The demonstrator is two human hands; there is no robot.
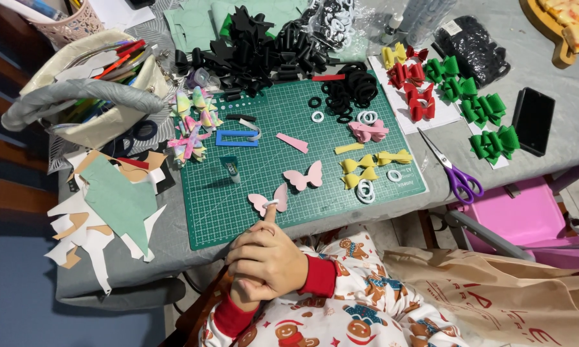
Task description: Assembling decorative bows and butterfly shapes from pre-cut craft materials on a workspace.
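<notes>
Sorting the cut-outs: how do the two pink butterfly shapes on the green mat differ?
The near butterfly is pinned under a fingertip with a white strip across its middle; the far butterfly lies free and bare. The near one sits at the green mat edge, the far one further in. Both are flat pink cut-outs.

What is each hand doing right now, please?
Right hand: curled shut over the left, fingertip pressing a pink butterfly cutout on the green mat.
Left hand: mostly hidden, cannot tell.

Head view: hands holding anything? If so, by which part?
The pink butterfly-shaped foam cutout is pinched at its narrow middle by fingertips of the clasped hands; which hand pinches cannot be told.
</notes>
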